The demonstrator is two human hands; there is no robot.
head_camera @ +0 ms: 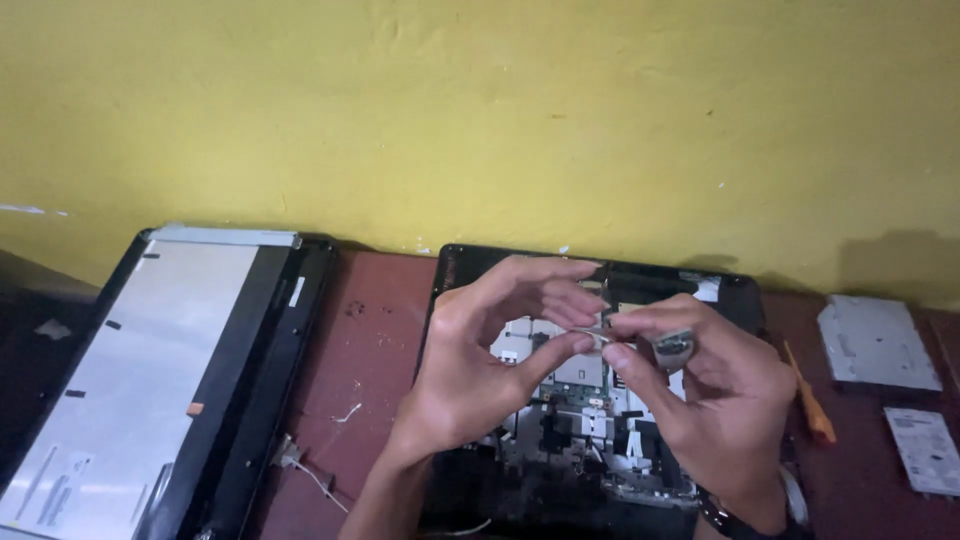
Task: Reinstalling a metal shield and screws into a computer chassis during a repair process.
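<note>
My left hand [470, 370] and right hand [715, 400] meet above the opened laptop base [590, 440], both pinching a small silvery part [605, 335] between fingertips. The base lies on a reddish-brown surface [370, 340] against a yellow wall [500, 110]. A detached screen panel [130, 380] lies to the left; an orange screwdriver [810, 405] and two flat drives [878, 343] lie to the right.

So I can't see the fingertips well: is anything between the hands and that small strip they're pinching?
Nothing visible: the left hand and right hand both pinch the small strip directly, above the opened laptop.
</note>
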